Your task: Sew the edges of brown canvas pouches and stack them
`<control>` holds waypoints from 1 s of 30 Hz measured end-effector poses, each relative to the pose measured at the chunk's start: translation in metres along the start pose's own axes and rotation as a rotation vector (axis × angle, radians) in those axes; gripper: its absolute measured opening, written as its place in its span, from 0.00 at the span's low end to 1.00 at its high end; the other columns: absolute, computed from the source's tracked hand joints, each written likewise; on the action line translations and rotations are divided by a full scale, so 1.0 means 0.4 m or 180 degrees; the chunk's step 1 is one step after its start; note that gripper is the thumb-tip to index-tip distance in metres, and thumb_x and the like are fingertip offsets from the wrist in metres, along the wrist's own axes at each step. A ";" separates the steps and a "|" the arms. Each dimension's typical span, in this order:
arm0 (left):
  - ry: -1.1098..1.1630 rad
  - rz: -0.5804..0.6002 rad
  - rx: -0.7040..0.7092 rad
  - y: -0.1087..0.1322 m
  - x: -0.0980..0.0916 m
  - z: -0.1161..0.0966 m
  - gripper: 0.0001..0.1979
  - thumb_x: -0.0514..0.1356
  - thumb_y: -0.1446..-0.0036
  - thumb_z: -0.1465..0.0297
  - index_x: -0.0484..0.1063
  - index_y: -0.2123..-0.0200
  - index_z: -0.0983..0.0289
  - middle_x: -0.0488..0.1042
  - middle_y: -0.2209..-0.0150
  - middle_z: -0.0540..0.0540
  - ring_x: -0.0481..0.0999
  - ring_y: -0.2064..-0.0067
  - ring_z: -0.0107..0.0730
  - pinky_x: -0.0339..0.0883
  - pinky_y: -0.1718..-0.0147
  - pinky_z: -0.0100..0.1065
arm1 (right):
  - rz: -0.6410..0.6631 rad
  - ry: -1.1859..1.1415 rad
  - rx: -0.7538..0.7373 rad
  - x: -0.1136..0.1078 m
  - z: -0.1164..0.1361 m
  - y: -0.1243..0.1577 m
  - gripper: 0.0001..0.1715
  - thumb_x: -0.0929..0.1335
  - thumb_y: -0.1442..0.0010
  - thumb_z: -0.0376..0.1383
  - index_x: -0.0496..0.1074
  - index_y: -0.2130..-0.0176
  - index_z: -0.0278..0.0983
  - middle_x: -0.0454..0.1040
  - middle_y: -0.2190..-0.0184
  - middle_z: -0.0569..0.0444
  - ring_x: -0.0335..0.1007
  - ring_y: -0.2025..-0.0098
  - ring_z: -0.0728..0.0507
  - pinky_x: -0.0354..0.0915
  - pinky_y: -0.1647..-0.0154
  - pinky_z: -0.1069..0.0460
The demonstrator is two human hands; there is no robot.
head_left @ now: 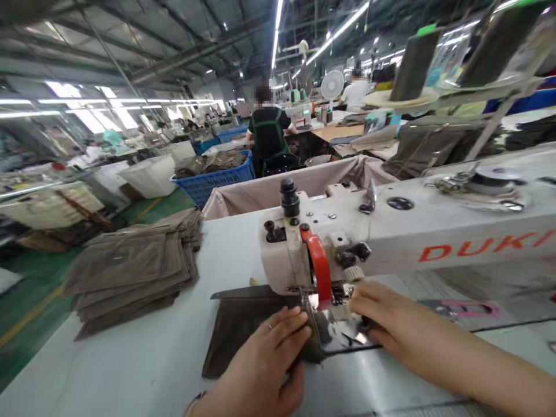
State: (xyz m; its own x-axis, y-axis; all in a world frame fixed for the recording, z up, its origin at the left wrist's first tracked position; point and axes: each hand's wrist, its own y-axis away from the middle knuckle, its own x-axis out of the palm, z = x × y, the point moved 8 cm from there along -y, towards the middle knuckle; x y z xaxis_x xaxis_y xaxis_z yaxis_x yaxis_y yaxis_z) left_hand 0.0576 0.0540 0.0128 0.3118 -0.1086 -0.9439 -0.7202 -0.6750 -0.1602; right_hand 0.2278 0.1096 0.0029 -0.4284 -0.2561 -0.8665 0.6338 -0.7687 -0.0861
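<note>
While dark-brown woven fabric panel lies at foot of white DUKI sewing machine head, L hand open, pressing it flat; R hand curled by shiny steel plate, grip unclear; folded brown fabric stack left of machine.

Bright ceiling strip lights, wide-angle bending at the edges, soft shadows, glare on the steel plate

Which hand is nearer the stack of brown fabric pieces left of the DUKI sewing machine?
Left. The left hand lies on a brown fabric piece to the right of the stack of brown fabric pieces. The right hand is farther right, past the machine's red guard.
</note>
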 end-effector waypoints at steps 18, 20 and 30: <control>0.1703 -0.0133 -0.0968 -0.001 -0.016 0.090 0.29 0.50 0.45 0.85 0.69 0.44 0.55 0.72 0.43 0.49 0.70 0.42 0.30 0.59 0.37 0.39 | -0.0486 -0.0047 -0.0765 0.082 0.132 -0.018 0.15 0.71 0.43 0.30 0.67 0.56 0.37 0.72 0.54 0.50 0.67 0.52 0.38 0.67 0.50 0.41; 0.1685 -0.0166 -0.1028 -0.001 -0.010 0.092 0.23 0.53 0.40 0.80 0.70 0.45 0.55 0.73 0.44 0.49 0.71 0.43 0.31 0.61 0.39 0.38 | -0.0562 -0.0009 -0.0803 0.084 0.137 -0.022 0.17 0.72 0.43 0.30 0.67 0.54 0.36 0.73 0.54 0.50 0.67 0.52 0.38 0.67 0.50 0.41; 0.1588 -0.0574 -0.1116 -0.007 -0.034 0.107 0.17 0.50 0.32 0.75 0.70 0.46 0.56 0.74 0.46 0.49 0.72 0.44 0.29 0.64 0.43 0.33 | -0.0561 0.0247 -0.1346 0.087 0.183 -0.008 0.08 0.62 0.32 0.31 0.68 0.65 0.39 0.73 0.64 0.55 0.67 0.63 0.43 0.67 0.62 0.48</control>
State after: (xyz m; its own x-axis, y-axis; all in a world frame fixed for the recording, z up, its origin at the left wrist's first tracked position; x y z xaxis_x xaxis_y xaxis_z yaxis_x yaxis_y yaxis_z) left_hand 0.0288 0.0888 0.0139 0.7213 -0.2408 -0.6494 -0.4100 -0.9041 -0.1202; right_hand 0.1638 0.0603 0.0089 -0.5138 -0.0862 -0.8535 0.7696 -0.4859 -0.4142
